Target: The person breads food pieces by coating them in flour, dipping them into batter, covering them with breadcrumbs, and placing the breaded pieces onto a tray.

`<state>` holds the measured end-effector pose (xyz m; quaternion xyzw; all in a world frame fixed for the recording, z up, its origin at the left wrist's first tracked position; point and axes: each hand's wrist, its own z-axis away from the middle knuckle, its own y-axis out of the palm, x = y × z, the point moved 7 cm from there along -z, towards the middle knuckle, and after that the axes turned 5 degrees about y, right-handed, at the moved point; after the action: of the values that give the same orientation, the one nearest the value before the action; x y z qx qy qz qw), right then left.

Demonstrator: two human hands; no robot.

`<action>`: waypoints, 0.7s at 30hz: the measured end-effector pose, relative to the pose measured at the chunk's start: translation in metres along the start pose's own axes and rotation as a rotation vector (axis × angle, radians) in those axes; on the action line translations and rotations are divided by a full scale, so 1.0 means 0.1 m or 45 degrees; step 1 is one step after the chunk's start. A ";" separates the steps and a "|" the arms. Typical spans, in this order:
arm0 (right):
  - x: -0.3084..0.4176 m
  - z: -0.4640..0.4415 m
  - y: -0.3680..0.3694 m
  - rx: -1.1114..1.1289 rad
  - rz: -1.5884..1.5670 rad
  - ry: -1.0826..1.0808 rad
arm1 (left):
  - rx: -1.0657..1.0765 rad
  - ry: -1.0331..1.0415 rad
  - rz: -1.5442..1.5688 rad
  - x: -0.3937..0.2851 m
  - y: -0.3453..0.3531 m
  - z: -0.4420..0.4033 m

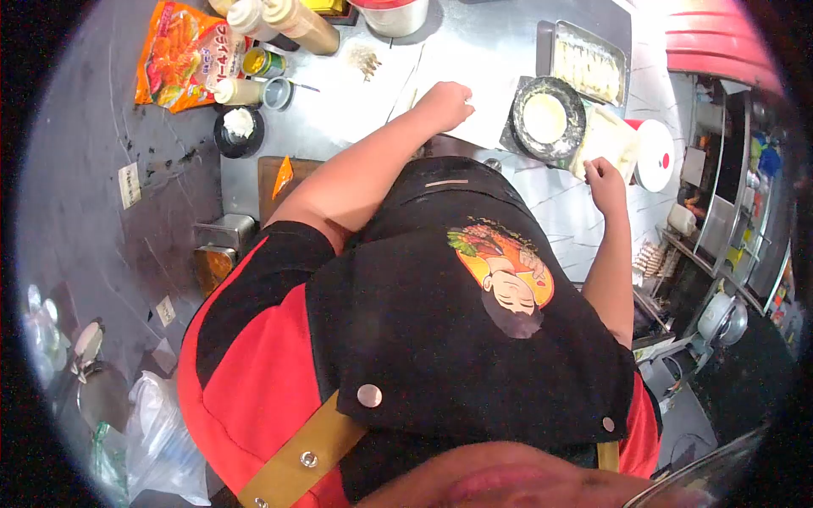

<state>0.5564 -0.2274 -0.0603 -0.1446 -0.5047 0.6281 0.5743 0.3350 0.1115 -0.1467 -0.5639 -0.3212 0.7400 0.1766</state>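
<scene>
My left hand (pixel 443 108) is closed over a pale work surface (pixel 381 93), its fingertips curled around something too small to make out. A black round dish (pixel 559 150) dusted with white, with a pale yellow disc or filling (pixel 544 118) inside, lies to the right of it. My right hand (pixel 605 183) is at the near edge of a cream-coloured, floury sheet or packet (pixel 611 140), thumb and fingers pinched together. Whatever is between those fingers is hidden. Behind the dish, a metal tray (pixel 625 85) holds several pale, elongated pieces in a row (pixel 586 66).
At the back left are an orange food bag (pixel 182 57), squeeze bottles (pixel 301 25), a small can (pixel 263 63) and a black bowl with white paste (pixel 238 131). A white tub (pixel 391 17) stands at the back. A round white lid (pixel 655 156) lies right; shelves (pixel 720 161) are beyond.
</scene>
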 end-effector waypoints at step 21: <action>-0.35 0.16 0.21 0.078 -0.040 0.074 | 0.100 -0.385 0.323 0.30 -0.21 0.15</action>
<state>0.5429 -0.2613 -0.0835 -0.1373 -0.4704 0.6297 0.6028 0.3098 0.1413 -0.1520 -0.4750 -0.2412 0.8446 0.0536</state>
